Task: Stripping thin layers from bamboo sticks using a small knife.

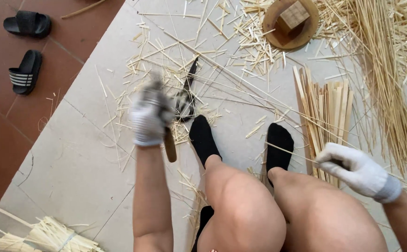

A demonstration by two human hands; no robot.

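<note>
While sitting low over the pale floor (72, 154), with a tied bundle of strips (49, 235) lying near left. Gripping a wooden-handled knife (169, 145) in the gloved left hand (149, 116), fingers wrapped shut round the handle, blade raised and blurred. Pinching a thin bamboo sliver (287, 150) in the gloved right hand (357, 169), fingers closed tight, probably keeping it taut across the feet. Stacking flat slats (327, 109) just beyond, within reach. Lying farther off, a round wooden block (291, 22) and black sandals (26, 46).
</note>
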